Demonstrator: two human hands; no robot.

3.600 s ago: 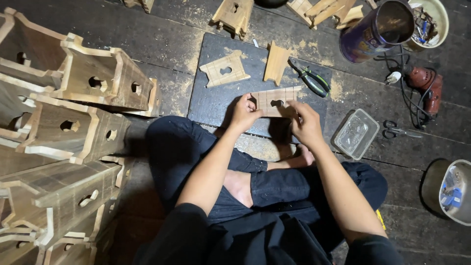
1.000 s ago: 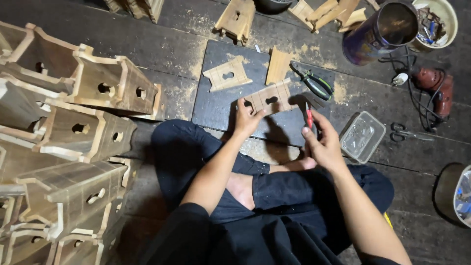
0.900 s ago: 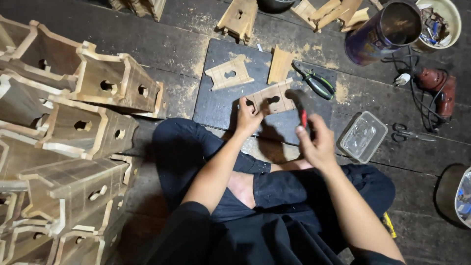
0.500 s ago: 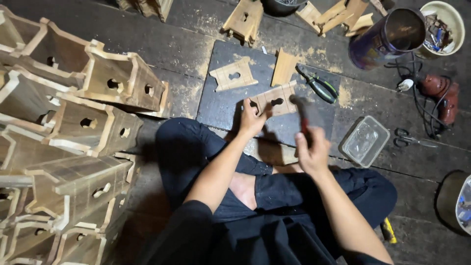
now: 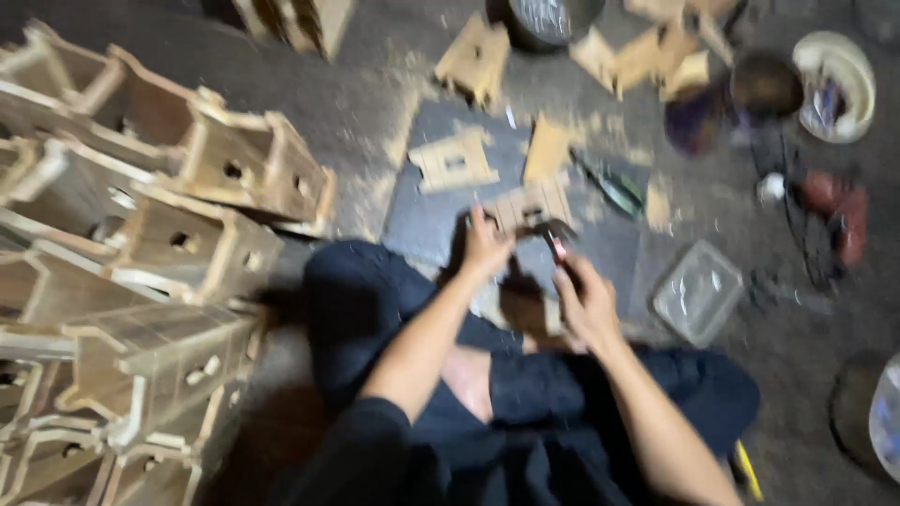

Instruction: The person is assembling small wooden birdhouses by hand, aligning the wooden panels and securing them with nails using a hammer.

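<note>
Meanwhile left hand [image 5: 486, 245] pins wooden piece [image 5: 532, 203]; right hand [image 5: 586, 300] grips hammer [image 5: 559, 240]

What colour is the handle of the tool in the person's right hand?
Red and dark. The handle shows just above the right hand in the blurry head view.
</note>
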